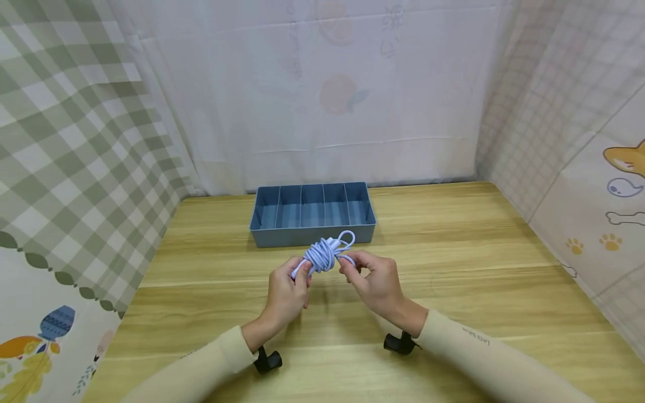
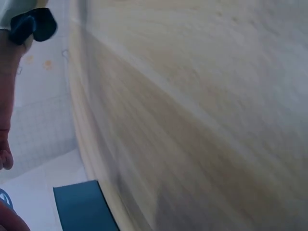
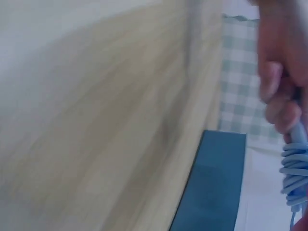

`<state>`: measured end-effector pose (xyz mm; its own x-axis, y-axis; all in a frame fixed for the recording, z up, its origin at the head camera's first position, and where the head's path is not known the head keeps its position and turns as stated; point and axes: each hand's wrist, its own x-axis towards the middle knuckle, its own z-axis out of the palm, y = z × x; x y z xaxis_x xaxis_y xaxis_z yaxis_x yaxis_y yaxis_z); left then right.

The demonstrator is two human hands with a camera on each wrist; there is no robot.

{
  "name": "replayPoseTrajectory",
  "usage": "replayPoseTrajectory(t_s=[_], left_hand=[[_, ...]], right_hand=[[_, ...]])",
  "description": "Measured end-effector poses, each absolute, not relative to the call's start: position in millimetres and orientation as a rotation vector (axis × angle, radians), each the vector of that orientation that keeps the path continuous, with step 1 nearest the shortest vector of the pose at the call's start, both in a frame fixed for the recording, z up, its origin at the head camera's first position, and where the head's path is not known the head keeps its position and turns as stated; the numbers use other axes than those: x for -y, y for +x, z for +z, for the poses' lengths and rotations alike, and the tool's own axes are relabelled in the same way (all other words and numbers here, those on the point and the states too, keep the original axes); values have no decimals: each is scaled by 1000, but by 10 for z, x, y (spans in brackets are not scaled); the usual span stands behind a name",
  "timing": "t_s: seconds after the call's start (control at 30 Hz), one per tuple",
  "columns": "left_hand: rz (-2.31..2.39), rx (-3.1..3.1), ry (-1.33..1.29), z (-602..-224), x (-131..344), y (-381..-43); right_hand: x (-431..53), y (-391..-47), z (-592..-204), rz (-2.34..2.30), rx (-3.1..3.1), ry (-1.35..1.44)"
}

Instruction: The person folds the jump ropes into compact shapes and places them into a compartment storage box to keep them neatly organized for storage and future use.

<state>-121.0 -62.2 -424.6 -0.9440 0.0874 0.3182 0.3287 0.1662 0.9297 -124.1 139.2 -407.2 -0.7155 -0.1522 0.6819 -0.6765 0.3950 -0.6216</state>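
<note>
Above the middle of the table (image 1: pixel 453 246), a wound bundle of pale blue cord (image 1: pixel 321 256) is held up between the person's left hand (image 1: pixel 286 285) and right hand (image 1: pixel 377 281). From my distant seat I see the left grip grasping one end of the bundle, fingers curled and thumb laid over it. The right grip pinches a strand at the opposite end between thumb and finger (a small loop (image 1: pixel 353 238) of the same cord stands up just beside it, clear of the fingers). Close turns of cord wrap the bundle's middle.

Beyond the hands, I have a blue-gray tray (image 1: pixel 312 236) with five compartments resting on the table; in my head view, the loop overlaps its front wall.

Both arms wear cream sleeves (image 1: pixel 478 347), and a black fitting (image 1: pixel 267 361) juts out below each wrist. Behind the table I see a pale cloth (image 1: pixel 262 101) with faint fruit prints, to the left a green-and-white checked cloth (image 1: pixel 85 123), to the right a cloth with paw prints (image 1: pixel 559 207).

My left wrist view is mostly wood grain, with the tray low down; my right wrist view catches the left hand's curled fingers on the bundle, slightly blurred.
</note>
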Motion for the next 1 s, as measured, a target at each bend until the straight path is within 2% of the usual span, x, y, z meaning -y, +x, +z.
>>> replayPoseTrajectory(t_s=[0.2, 0.4, 0.57, 0.87, 1.0], left_hand=[[-1635, 2232, -547, -4273, 647, -1216], [-1509, 2203, -657, -4309, 667, -1218], [-1507, 2202, -656, -4281, 676, -1210], [-1475, 2175, -663, -4270, 695, -1221], [-1440, 2134, -724, -4277, 698, -1225]], right_hand=[[-1385, -1224, -3928, 1766, 2210, 431], [-1390, -1234, -3896, 2007, 2179, 249], [-1401, -1235, -3894, 2125, 2145, 259], [-1453, -1256, -3923, 2121, 2143, 445], [-1443, -1274, -3931, 2130, 2067, 415]])
